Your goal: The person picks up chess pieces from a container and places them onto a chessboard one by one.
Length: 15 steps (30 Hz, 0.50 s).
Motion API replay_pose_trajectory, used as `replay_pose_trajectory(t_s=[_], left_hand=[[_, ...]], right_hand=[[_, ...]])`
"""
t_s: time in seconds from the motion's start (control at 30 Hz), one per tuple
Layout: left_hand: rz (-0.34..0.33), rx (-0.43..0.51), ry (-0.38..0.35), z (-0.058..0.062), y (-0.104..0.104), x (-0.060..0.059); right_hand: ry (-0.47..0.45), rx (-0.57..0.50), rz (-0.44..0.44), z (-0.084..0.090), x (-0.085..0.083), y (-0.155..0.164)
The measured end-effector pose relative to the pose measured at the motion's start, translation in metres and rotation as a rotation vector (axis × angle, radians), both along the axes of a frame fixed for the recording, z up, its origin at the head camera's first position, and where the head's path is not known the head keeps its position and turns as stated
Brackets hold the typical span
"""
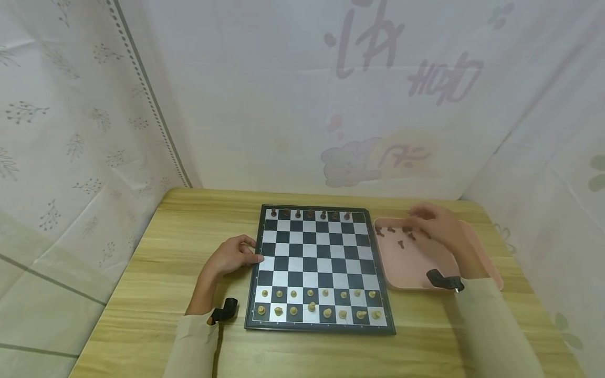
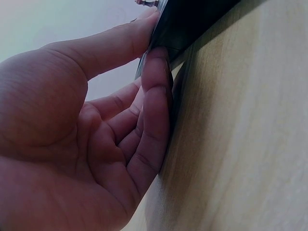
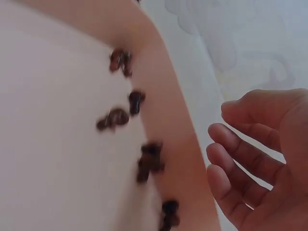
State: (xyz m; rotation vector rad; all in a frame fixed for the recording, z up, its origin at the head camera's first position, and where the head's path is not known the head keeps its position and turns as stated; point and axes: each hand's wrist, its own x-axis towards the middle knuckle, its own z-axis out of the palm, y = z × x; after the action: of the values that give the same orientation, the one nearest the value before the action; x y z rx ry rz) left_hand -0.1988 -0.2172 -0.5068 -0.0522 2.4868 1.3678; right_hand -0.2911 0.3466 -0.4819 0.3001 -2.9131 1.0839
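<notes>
Left hand [image 1: 231,255]: pinching the left edge of the flat, square, black-and-white checkered chessboard [image 1: 309,251], thumb on top, fingers curled against the side.
Right hand [image 1: 437,226]: at the far rim of the shallow, rounded pink tray [image 1: 408,270]; fingers loosely bent and slightly parted, thumb apart from the fingertips.
Board position: on the yellowish wood-grained table [image 1: 198,226], just left of the tray.
Far row: seven small reddish-brown chess pieces [image 1: 310,213].
Near rows: sixteen small cream chess pieces [image 1: 311,307], two rows of eight.
Tray contents: several loose dark-brown chess pieces [image 3: 116,118], mostly near the far wall, blurred.
</notes>
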Motion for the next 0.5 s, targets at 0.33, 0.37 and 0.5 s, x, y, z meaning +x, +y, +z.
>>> replay_pose_trajectory(t_s=[0.33, 0.37, 0.5], left_hand=[[0.004, 0.005, -0.008, 0.000, 0.001, 0.000], [0.003, 0.006, -0.007, 0.000, 0.001, 0.000], [-0.003, 0.011, -0.002, 0.000, 0.000, 0.000]], right_hand=[[-0.090, 0.061, -0.051, -0.009, 0.008, 0.020], [-0.101, 0.101, -0.077, -0.009, 0.010, 0.020], [-0.152, 0.217, -0.164, -0.008, 0.015, 0.017]])
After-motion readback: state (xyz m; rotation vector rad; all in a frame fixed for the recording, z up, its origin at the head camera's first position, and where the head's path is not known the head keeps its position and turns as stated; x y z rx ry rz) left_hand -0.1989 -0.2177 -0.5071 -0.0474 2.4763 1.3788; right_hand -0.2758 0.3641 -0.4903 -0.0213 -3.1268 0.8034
